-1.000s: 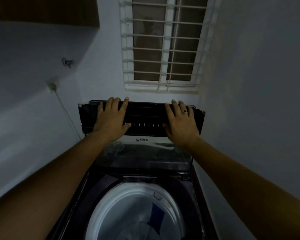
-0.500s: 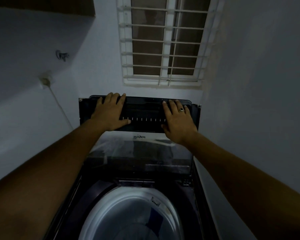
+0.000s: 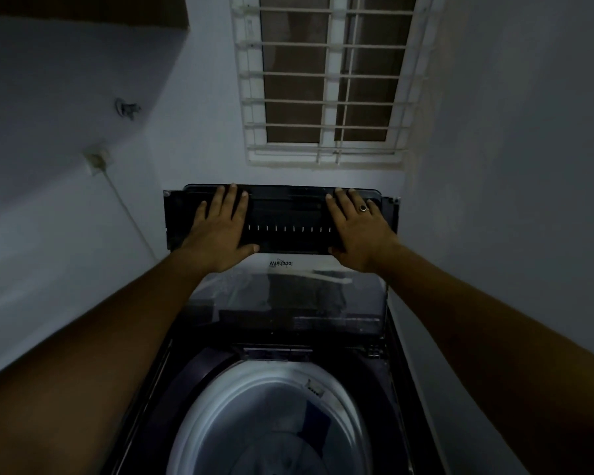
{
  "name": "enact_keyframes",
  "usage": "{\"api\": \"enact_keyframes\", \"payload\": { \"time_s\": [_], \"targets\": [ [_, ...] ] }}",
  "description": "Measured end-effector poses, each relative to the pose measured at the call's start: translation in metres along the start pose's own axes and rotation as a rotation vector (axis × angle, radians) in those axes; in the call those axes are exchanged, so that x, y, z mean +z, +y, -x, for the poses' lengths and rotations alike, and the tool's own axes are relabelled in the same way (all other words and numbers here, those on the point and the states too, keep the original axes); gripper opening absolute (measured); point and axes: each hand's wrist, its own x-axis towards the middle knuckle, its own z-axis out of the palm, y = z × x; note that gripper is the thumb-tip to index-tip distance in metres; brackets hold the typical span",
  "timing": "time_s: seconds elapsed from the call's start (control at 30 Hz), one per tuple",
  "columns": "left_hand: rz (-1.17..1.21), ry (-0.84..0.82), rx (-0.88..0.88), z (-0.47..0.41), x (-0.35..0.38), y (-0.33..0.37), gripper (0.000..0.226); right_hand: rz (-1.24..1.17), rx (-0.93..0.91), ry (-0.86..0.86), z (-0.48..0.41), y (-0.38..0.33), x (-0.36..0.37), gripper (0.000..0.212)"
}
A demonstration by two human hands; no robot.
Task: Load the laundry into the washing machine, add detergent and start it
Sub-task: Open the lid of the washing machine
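Under a barred window (image 3: pixel 326 80), a top-load washing machine (image 3: pixel 403 371) fills the lower centre of the view, w/ its lid (image 3: pixel 288 217) swung up and standing near-vertical at the back. The pale round drum (image 3: pixel 216 416) lies open below. A dark blue patch (image 3: pixel 314 419) sits inside it, poss. cloth, but the light is too dim to tell. The lid's lower part is clear glass; its upper part is a dark ribbed panel. The left hand (image 3: pixel 220 231) and right hand (image 3: pixel 357 231) lie flat on that dark panel, one toward each end. Their fingers are straight and point up, and the thumbs lie along the panel's lower edge. Neither hand clenches or grasps anything: both palms just press the lid. A ring (image 3: pixel 363 208) shows on the right hand. No detergent is in view. The step looks like setting the lid fully open before loading. To do it well, keep pressure even on both sides so the lid doesn't twist. Keep thumbs clear of the seam btwn panel & glass, where a fold could pinch. Make sure the lid stays up by itself before lifting either palm. Further out, plain pale walls close in on both sides. On the left wall are a socket (image 3: pixel 96 161), a thin cable (image 3: pixel 131 217) running down from it, and a small metal fitting (image 3: pixel 127 109) higher up.
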Motion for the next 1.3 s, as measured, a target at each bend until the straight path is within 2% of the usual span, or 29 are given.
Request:
{"api": "enact_keyframes", "payload": {
  "time_s": [0.43,0.87,1.1,1.3],
  "targets": [
    [0.118,-0.094,0.072,0.101,-0.02,0.01,0.091,-0.045,0.075,-0.066,0.094,-0.05,-0.032,0.088],
    [0.215,-0.253,0.132,0.243,0.02,0.049,0.089,-0.196,0.187,-0.255,0.252,-0.127,0.013,0.087],
    [0.279,-0.344,0.175,0.286,0.054,0.089,0.088,-0.229,0.234,-0.374,0.325,-0.146,0.041,0.086],
    [0.344,-0.366,0.265,0.288,0.06,0.152,0.083,-0.278,0.335,-0.377,0.384,-0.118,0.051,0.085]
  ]
}}
